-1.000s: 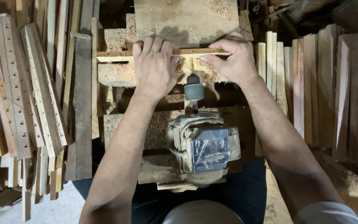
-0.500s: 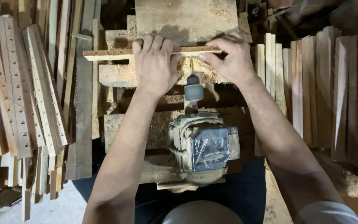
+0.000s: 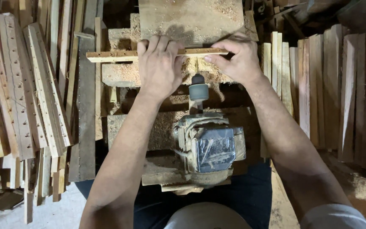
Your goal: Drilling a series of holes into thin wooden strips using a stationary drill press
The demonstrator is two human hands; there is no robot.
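A cramped wood shop, sawdust over the bench (image 3: pixel 191 17). At left lie drilled slats (image 3: pixel 18 85) in a heap. The left hand (image 3: pixel 159 65) wraps over a thin strip (image 3: pixel 111 55), fingers curled on its top edge; the right hand (image 3: pixel 238 61) pinches the strip's other end. Both press it crosswise before the drill bit (image 3: pixel 196 68) of the motor (image 3: pixel 210 146). Blank slats (image 3: pixel 344 93) stand at right. Judging by the row of holes, drilling is under way; another hole calls for sliding the strip sideways and keeping it square.
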